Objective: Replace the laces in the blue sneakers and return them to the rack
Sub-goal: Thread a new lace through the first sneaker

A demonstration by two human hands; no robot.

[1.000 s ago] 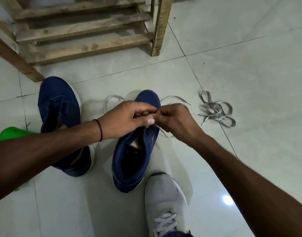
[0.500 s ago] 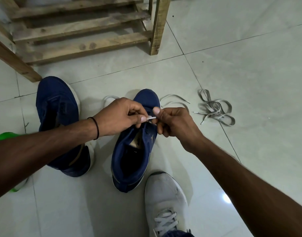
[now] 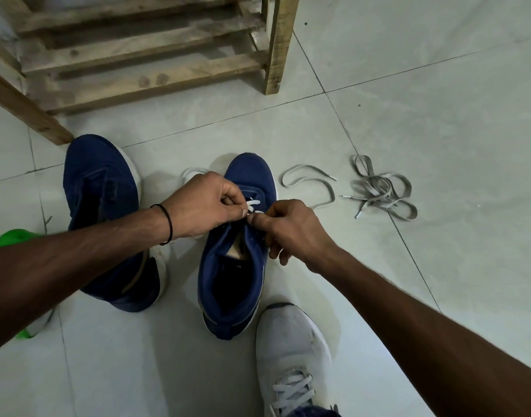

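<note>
Left hand (image 3: pixel 204 206) and right hand (image 3: pixel 294 230) have met, both pinching the lace (image 3: pixel 253 203).

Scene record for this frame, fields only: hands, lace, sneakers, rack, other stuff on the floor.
left hand: pinches lace
right hand: pinches the same lace at the eyelets
centre sneaker: on floor, lace only near the toe end
left sneaker: beside it, no lace visible
rack: wooden, behind the sneakers
loose laces: tangled on floor, right of centre sneaker
grey shoe: laced, by the centre sneaker's heel
</note>
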